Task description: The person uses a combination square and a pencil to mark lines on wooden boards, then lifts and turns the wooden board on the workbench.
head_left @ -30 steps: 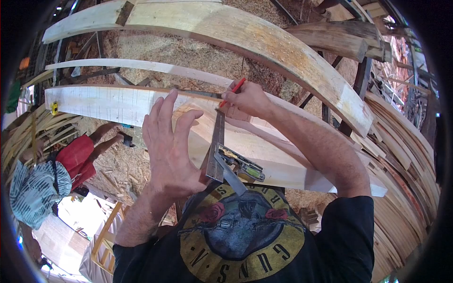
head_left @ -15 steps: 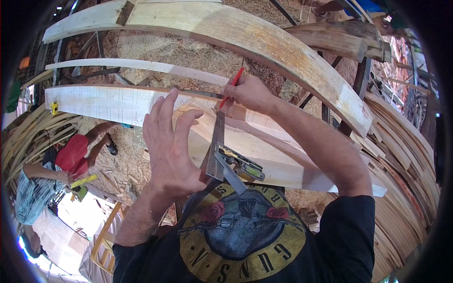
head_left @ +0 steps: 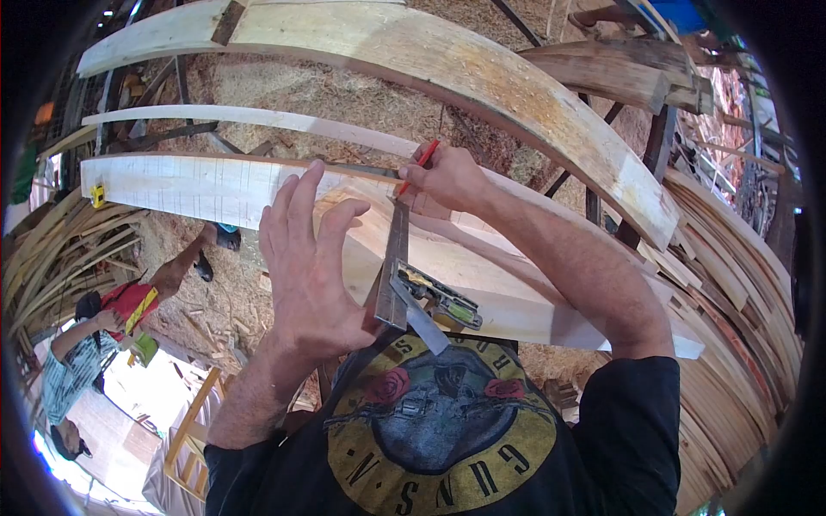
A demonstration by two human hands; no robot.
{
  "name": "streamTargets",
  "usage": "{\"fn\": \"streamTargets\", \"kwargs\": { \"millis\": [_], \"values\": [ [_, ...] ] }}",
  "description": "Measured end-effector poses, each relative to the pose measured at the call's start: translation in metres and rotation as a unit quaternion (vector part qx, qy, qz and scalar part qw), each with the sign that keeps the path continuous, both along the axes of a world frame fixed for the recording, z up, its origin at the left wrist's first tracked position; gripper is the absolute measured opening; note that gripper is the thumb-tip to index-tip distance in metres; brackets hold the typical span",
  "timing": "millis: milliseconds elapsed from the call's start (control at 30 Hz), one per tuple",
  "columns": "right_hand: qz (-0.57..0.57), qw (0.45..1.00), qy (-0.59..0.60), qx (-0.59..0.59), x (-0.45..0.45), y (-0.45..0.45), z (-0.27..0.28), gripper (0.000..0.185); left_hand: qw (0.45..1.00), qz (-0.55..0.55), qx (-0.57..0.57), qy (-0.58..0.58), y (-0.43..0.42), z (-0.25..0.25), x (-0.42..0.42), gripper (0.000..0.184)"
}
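At nine o'clock of the metal square (head_left: 396,258), spreading the left hand (head_left: 303,258) wide over the marked plank (head_left: 194,182); toward one, pinching a red pencil (head_left: 428,153) in the right hand (head_left: 447,179), near the plank's far edge. Beyond, toward twelve, opening over sawdust (head_left: 297,86) before a curved timber (head_left: 422,50).

Across the board (head_left: 172,179) before me lies the square (head_left: 396,267), between my left hand (head_left: 310,267) and my right hand (head_left: 443,176), with the pencil (head_left: 419,168) at its far end and a small tool (head_left: 453,310) to the right of its near end. The tape measure (head_left: 97,196) is at the board's left end. Beyond run a thin strip (head_left: 275,118), then a curved beam (head_left: 387,60).
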State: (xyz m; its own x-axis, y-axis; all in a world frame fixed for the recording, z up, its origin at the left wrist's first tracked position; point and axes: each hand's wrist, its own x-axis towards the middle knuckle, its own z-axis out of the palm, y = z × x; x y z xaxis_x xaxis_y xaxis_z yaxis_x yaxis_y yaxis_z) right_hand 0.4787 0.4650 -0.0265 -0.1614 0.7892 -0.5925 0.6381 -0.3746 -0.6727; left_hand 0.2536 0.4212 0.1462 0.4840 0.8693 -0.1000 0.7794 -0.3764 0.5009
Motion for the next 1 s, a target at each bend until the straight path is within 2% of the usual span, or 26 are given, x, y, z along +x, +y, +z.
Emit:
{"fn": "streamTargets", "kwargs": {
  "millis": [133, 233, 333, 433, 533, 633, 733, 833, 933, 1000],
  "values": [
    [0.027, 0.999, -0.024, -0.036, -0.005, 0.003, 0.008, 0.039, 0.999, 0.001, 0.023, 0.022, 0.000, -0.003, -0.001, 0.107],
    [0.049, 0.998, -0.026, -0.034, -0.007, 0.004, 0.008, 0.038, 0.999, 0.003, 0.024, 0.023, 0.001, 0.000, 0.001, 0.108],
    [-0.032, 0.992, 0.088, -0.087, 0.000, 0.008, 0.015, 0.036, 1.000, 0.003, 0.020, 0.021, 0.001, 0.000, 0.001, 0.109],
    [-0.061, 0.993, 0.061, -0.078, 0.012, 0.018, 0.040, 0.033, 1.000, 0.009, 0.029, -0.008, 0.001, -0.004, 0.001, 0.101],
    [-0.077, 0.994, 0.058, -0.047, 0.012, 0.010, 0.019, 0.033, 0.999, 0.007, 0.030, -0.020, 0.002, -0.002, 0.002, 0.101],
    [-0.030, 0.999, -0.001, 0.026, 0.004, -0.001, 0.002, 0.042, 0.999, 0.004, 0.027, -0.021, 0.002, -0.002, 0.002, 0.101],
    [-0.025, 0.999, 0.015, -0.022, 0.002, -0.003, 0.002, 0.042, 1.000, 0.000, 0.028, -0.012, 0.002, -0.002, 0.002, 0.102],
    [-0.033, 0.999, 0.032, -0.002, 0.000, -0.006, -0.002, 0.044, 1.000, -0.002, 0.029, -0.005, 0.002, -0.003, 0.001, 0.104],
    [-0.019, 0.999, 0.033, 0.006, -0.002, -0.006, -0.003, 0.044, 1.000, -0.006, 0.027, 0.012, 0.002, 0.000, 0.002, 0.114],
    [0.014, 1.000, 0.000, -0.013, -0.005, -0.002, 0.004, 0.039, 1.000, -0.005, 0.026, 0.016, 0.002, 0.001, 0.001, 0.112]
  ]
}}
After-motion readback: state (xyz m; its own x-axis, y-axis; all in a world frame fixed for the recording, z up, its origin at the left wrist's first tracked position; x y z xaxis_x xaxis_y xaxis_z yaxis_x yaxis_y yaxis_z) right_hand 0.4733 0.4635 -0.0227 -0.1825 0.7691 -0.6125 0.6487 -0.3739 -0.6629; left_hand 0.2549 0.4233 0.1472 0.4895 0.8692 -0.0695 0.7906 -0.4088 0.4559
